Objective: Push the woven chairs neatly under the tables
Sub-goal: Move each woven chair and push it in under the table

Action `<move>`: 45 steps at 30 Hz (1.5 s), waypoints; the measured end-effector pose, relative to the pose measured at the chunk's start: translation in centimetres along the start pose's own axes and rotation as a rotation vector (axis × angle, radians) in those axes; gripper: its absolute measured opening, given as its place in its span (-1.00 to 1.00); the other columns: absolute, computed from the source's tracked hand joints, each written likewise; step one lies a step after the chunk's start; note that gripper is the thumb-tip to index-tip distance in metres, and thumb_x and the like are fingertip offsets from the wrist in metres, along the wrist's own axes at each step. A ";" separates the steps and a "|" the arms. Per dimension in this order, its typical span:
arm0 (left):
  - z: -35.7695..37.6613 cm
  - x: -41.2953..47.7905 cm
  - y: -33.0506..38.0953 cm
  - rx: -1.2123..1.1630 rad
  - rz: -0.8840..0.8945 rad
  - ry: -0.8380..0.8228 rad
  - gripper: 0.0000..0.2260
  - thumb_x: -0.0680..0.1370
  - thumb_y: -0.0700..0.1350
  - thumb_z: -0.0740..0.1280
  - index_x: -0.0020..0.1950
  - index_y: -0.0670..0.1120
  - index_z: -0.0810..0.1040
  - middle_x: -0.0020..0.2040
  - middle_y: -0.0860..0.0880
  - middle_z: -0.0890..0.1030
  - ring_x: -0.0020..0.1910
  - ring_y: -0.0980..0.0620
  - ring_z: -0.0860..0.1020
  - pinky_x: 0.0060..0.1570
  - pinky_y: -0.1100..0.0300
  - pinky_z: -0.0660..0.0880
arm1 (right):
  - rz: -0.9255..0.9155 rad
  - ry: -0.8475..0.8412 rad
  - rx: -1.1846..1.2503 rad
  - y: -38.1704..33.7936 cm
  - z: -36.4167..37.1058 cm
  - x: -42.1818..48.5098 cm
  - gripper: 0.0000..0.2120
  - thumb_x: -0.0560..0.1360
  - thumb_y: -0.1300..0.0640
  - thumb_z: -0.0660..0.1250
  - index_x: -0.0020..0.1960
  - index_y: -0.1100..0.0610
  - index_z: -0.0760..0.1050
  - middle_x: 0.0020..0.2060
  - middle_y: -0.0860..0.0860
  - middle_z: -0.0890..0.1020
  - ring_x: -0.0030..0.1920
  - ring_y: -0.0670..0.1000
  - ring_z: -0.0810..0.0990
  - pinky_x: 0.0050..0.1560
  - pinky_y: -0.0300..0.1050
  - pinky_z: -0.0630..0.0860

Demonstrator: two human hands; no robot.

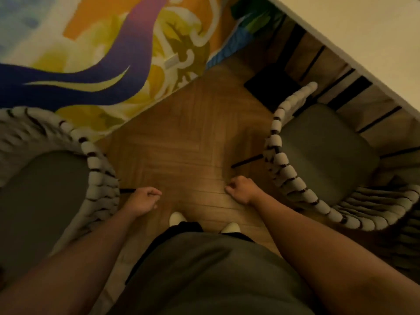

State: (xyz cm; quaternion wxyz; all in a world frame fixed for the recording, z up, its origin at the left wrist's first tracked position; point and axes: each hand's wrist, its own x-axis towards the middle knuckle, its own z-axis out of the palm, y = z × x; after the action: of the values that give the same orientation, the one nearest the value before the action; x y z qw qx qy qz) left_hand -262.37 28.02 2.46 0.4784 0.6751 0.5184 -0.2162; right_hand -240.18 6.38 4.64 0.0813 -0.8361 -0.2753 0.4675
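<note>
Two woven chairs are seen from above on a wooden floor [188,137]. The right woven chair [322,155], with a grey seat cushion, stands at the right, its front partly tucked under the pale counter [368,37] in the far right corner. The left woven chair [59,169] stands at the left edge, near a colourful mural wall [95,48]. Between them, both hands are held loosely curled and grasp nothing: the left hand [143,200] just beside the left chair's rim, the right hand [242,188] near the right chair's rim. Pale shoes [177,219] are seen below.
</note>
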 end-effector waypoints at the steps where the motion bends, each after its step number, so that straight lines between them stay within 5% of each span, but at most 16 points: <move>1: -0.7 0.0 -1.4 -0.024 -0.024 0.025 -0.90 0.64 -0.20 0.27 0.06 -0.09 0.58 0.05 -0.10 0.62 -0.14 0.00 0.61 -0.38 0.23 0.43 | -0.011 -0.015 -0.006 -1.3 0.4 0.5 -0.64 0.61 -0.04 0.22 0.21 0.18 0.59 0.17 0.14 0.62 0.20 0.17 0.56 0.09 -0.12 0.42; 5: -3.9 0.0 -6.1 -0.132 -0.077 0.050 -0.82 0.66 -0.23 0.22 0.20 -0.19 0.55 0.13 -0.11 0.55 0.04 -0.06 0.56 -0.27 0.25 0.46 | -0.074 -0.063 -0.029 -6.8 1.3 2.5 -0.74 0.63 0.01 0.23 0.07 0.12 0.64 -0.04 0.08 0.61 0.05 0.09 0.56 0.03 -0.15 0.42; 10: -7.7 0.0 -11.3 -0.332 -0.144 0.112 -0.87 0.62 -0.19 0.28 0.12 -0.10 0.59 0.07 -0.05 0.60 0.08 -0.07 0.59 0.21 -0.08 0.55 | -0.154 -0.141 -0.197 -14.0 2.5 5.8 -0.64 0.65 -0.01 0.18 0.28 0.16 0.59 0.22 0.11 0.61 0.21 0.14 0.55 0.23 -0.03 0.49; 16: -9.1 -1.1 -13.7 -0.583 -0.241 0.193 -0.85 0.64 -0.21 0.28 0.17 -0.14 0.59 0.06 -0.12 0.62 -0.01 -0.03 0.59 -0.11 0.18 0.53 | -0.241 -0.258 -0.302 -22.2 3.6 9.7 -0.65 0.64 0.01 0.20 0.22 0.22 0.60 0.15 0.18 0.64 0.14 0.17 0.60 0.15 0.03 0.52; 19: -9.4 -0.8 -13.5 -0.756 -0.313 0.237 -0.83 0.66 -0.18 0.25 0.20 -0.15 0.57 0.07 -0.14 0.62 -0.04 -0.01 0.58 -0.23 0.22 0.46 | -0.291 -0.304 -0.399 -26.1 3.8 12.6 -0.60 0.63 -0.08 0.20 0.26 0.16 0.58 0.09 0.10 0.60 0.07 0.11 0.59 0.01 -0.11 0.48; 22: -9.9 0.2 -13.0 -0.932 -0.392 0.282 -0.88 0.66 -0.15 0.24 0.12 -0.12 0.56 -0.02 -0.09 0.62 -0.12 0.01 0.57 -0.19 0.18 0.46 | -0.342 -0.349 -0.479 -30.3 3.6 15.5 -0.70 0.65 -0.05 0.19 0.05 0.13 0.60 -0.15 0.02 0.55 -0.17 0.00 0.52 -0.21 -0.18 0.37; 26: -10.7 2.1 -12.2 -1.126 -0.576 0.339 -0.81 0.64 -0.04 0.27 0.15 -0.12 0.55 0.05 -0.12 0.64 0.01 -0.09 0.61 -0.03 0.01 0.54 | -0.390 -0.412 -0.560 -36.4 3.6 19.9 -0.63 0.66 -0.02 0.16 0.28 0.20 0.53 0.19 0.16 0.59 0.16 0.14 0.55 0.05 -0.11 0.38; 30: -11.4 4.0 -10.4 -1.395 -0.781 0.355 -0.67 0.62 0.08 0.27 0.17 -0.17 0.52 0.07 -0.14 0.61 0.03 -0.13 0.59 0.01 -0.05 0.55 | -0.387 -0.434 -0.474 -42.7 3.9 24.9 -0.67 0.63 -0.01 0.20 0.12 0.24 0.54 0.06 0.18 0.62 0.01 0.09 0.55 0.05 -0.03 0.48; 32: -11.7 5.0 -9.4 -1.602 -0.855 0.353 -0.60 0.61 0.12 0.26 0.22 -0.20 0.47 0.11 -0.17 0.57 0.07 -0.16 0.58 0.01 -0.07 0.55 | -0.355 -0.442 -0.428 -45.8 4.2 27.2 -0.53 0.59 -0.13 0.22 0.29 0.22 0.47 0.04 0.08 0.59 0.06 0.08 0.59 0.12 0.05 0.58; 36: -12.0 7.8 -7.7 -2.050 -0.828 0.429 -0.62 0.62 0.06 0.31 0.31 -0.16 0.39 0.07 -0.18 0.50 0.07 -0.17 0.55 0.12 -0.09 0.55 | -0.260 -0.472 -0.311 -50.7 5.7 31.0 -0.34 0.58 -0.18 0.27 0.55 0.12 0.19 0.28 0.09 0.49 0.15 0.12 0.60 -0.03 0.05 0.66; 40: -12.1 10.3 -7.3 -2.342 -0.765 0.613 -0.58 0.64 -0.08 0.29 0.49 -0.09 0.34 0.33 -0.15 0.46 0.25 -0.15 0.53 0.21 0.01 0.53 | -0.247 -0.527 -0.220 -53.7 8.5 33.5 -0.43 0.53 -0.17 0.31 0.47 0.01 0.33 0.26 0.03 0.59 0.08 0.08 0.65 -0.02 0.12 0.67; 45: -12.1 11.7 -8.3 -2.419 -0.834 0.694 -0.55 0.55 -0.16 0.42 0.42 -0.12 0.42 0.28 -0.15 0.49 0.22 -0.17 0.53 -0.04 -0.03 0.61 | -0.170 -0.491 -0.155 -54.5 10.5 34.3 -0.52 0.54 -0.02 0.38 0.41 0.09 0.41 0.18 0.09 0.63 0.03 0.10 0.65 -0.10 0.11 0.66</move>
State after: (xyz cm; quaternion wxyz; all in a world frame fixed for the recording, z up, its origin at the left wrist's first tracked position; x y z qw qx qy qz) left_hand -268.08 44.36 -4.86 0.5161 -0.3626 0.6447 0.4318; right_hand -255.73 68.98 -4.96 -0.0133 -0.6752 -0.3910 0.6253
